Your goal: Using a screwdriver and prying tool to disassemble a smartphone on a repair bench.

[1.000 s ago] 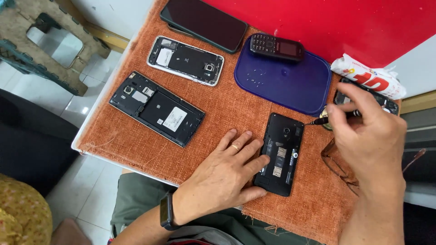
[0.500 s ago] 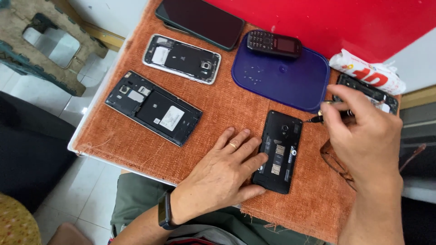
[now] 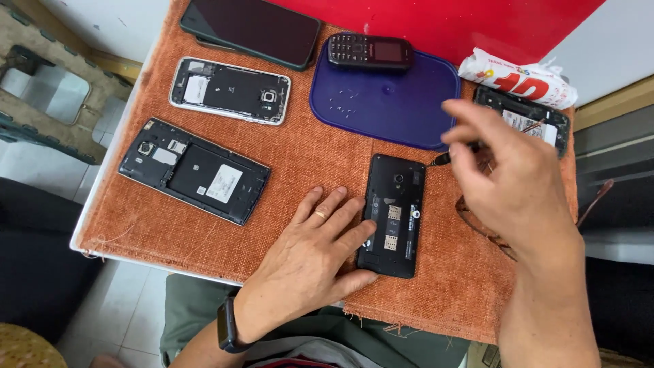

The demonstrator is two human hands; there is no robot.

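We look down at our two hands over an orange cloth spread on the counter. Our left hand lies flat, fingers spread apart, pressing the left edge of an opened black phone that lies back up, its cover off, just right of those fingers. Our right hand hovers above and right of that phone, fingers pinched together on a thin dark screwdriver, whose tip points toward the phone's upper right corner; we cannot tell if it touches. Beyond the right fingers lies a blue lid, with a keypad phone on its far edge. Left of the left fingers, well apart, lie two more opened phones, one black, one silver-rimmed.
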